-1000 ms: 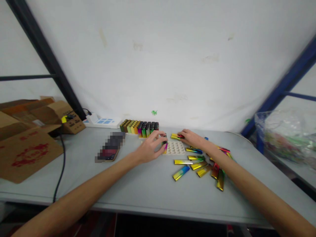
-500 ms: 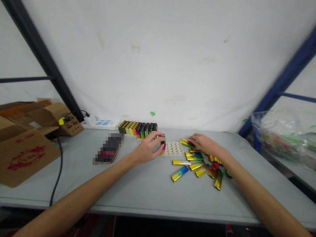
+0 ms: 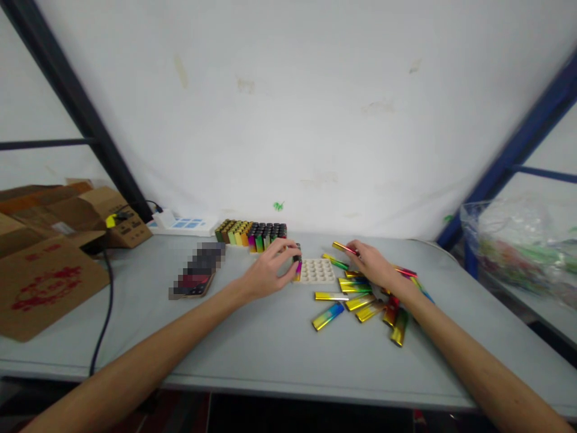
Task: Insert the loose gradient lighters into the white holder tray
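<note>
While the left hand [image 3: 270, 270] curls its fingers round an upright lighter [image 3: 298, 264] at the left edge of the white tray [image 3: 318, 272], mid-frame, the right hand [image 3: 372, 264] pinches a gold lighter [image 3: 345, 248] just above the loose pile [image 3: 360, 300] on the surface [image 3: 252, 343]. Tray loading looks to be in hand; seating the gold one would need it turned upright over a free socket

Iridescent gold, green and blue lighters [image 3: 330, 316], white tray [image 3: 318, 272], grey table [image 3: 265, 346].
</note>
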Action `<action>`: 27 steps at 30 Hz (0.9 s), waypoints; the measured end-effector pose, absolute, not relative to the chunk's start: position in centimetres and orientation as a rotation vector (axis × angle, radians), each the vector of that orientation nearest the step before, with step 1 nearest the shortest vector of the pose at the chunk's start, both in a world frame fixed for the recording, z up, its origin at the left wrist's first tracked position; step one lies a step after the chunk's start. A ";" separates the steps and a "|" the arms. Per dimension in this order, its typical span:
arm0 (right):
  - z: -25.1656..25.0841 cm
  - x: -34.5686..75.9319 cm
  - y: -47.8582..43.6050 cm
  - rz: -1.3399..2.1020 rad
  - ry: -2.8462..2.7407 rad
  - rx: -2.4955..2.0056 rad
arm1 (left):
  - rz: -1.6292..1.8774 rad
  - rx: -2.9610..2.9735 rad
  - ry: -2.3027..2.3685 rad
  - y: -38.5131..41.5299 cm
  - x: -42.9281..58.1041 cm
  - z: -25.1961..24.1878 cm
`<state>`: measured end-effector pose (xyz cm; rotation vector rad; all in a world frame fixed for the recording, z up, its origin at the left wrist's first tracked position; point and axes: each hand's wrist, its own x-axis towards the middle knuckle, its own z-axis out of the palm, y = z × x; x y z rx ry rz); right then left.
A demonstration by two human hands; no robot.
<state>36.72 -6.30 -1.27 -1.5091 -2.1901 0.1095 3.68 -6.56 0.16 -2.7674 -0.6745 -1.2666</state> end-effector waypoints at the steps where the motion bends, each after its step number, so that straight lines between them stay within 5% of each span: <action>1: -1.1 36.5 -6.6 0.142 -2.136 -1.503 | -1.273 -2.761 -0.674 -6.5 3.7 0.1; 17: -0.3 32.7 -9.5 1.141 -1.481 -0.999 | -1.253 -2.768 -0.723 -6.7 3.7 0.2; 27: -0.3 31.7 -9.8 1.082 -1.498 -0.968 | -1.083 -2.838 -0.807 -6.6 3.7 -0.3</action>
